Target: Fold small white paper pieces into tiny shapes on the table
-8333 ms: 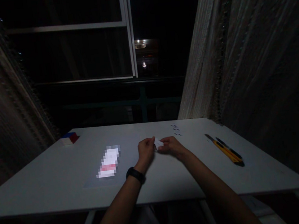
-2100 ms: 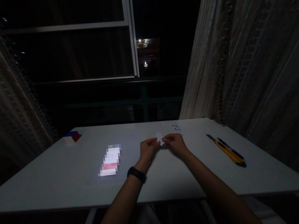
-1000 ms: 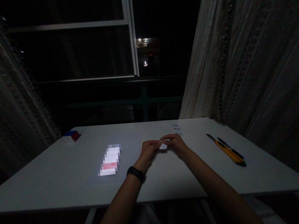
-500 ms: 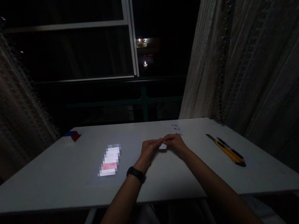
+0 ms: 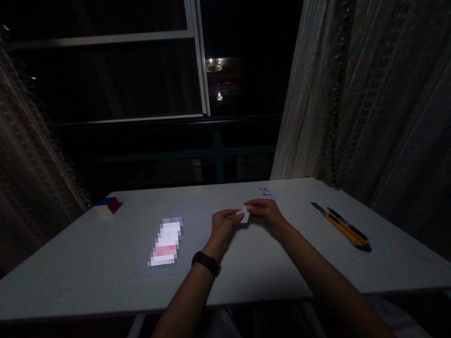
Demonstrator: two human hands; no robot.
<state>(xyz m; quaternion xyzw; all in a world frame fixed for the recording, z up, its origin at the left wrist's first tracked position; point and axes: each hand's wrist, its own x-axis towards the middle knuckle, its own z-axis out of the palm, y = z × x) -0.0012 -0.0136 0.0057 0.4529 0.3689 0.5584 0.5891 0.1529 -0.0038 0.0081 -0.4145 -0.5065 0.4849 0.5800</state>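
The left hand (image 5: 226,225) and right hand (image 5: 269,214) pinch white paper (image 5: 245,217) above the table (image 5: 255,275); a yellow cutter (image 5: 343,228) lies toward its right edge, a cube (image 5: 107,206) near the far-left corner.

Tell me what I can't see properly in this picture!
All in the head view:
White paper: partly hidden by the left grip and right grip.
Bright screen: blurred into blocks, unreadable.
Dark marks: too small to make out.
Forearms: cut off by the bottom edge.

Long curtains (image 5: 308,82) flank a dark window (image 5: 116,81) behind a white table (image 5: 77,269).
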